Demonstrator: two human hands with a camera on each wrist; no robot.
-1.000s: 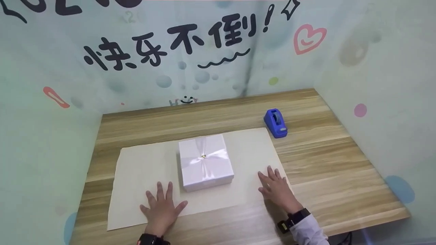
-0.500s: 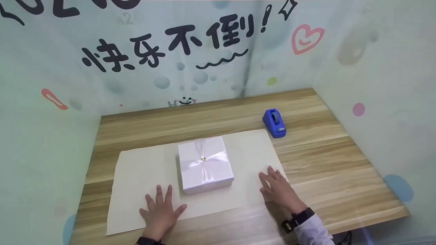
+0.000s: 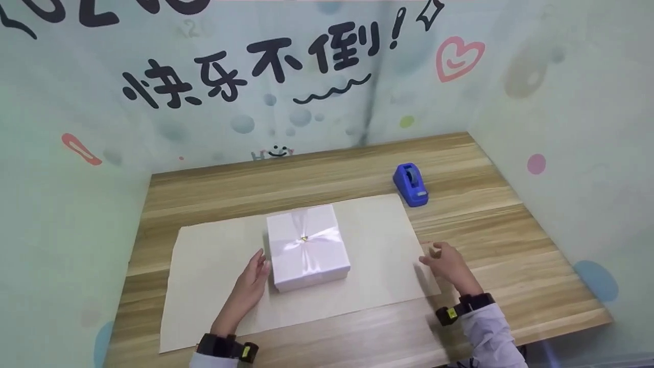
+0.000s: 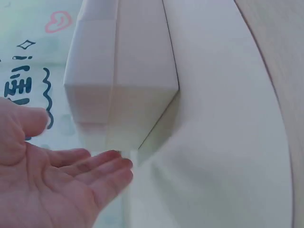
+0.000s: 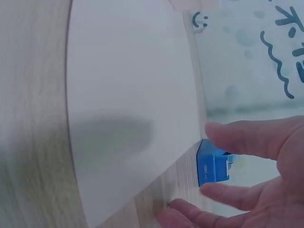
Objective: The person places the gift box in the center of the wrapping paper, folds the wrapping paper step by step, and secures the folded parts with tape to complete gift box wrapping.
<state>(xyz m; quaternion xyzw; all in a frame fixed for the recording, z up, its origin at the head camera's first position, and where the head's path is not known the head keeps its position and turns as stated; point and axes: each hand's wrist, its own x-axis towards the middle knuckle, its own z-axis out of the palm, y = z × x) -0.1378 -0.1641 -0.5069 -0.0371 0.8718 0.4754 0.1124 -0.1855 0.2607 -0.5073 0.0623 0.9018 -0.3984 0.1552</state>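
A white gift box [image 3: 286,225] with a pale satin ribbon [image 3: 327,235] crossed over its lid sits on a large cream sheet of paper [image 3: 204,276]. My left hand [image 3: 248,286] is close beside the box's left side, palm turned toward it. In the left wrist view its fingers [image 4: 90,178] are extended near the box's lower corner and hold nothing. Over the sheet's right edge is my right hand [image 3: 449,266], fingers loosely bent. The right wrist view shows thumb and fingers [image 5: 232,194] spread apart with nothing between them.
A blue tape dispenser [image 3: 411,186] stands on the wooden table [image 3: 485,225] just past the sheet's far right corner. Printed fabric walls [image 3: 327,117] enclose the table at the back and both sides.
Both hands have lifted off the paper, where they lay flat. The left moved up toward the box and turned its palm inward; the right moved right to the sheet's edge.
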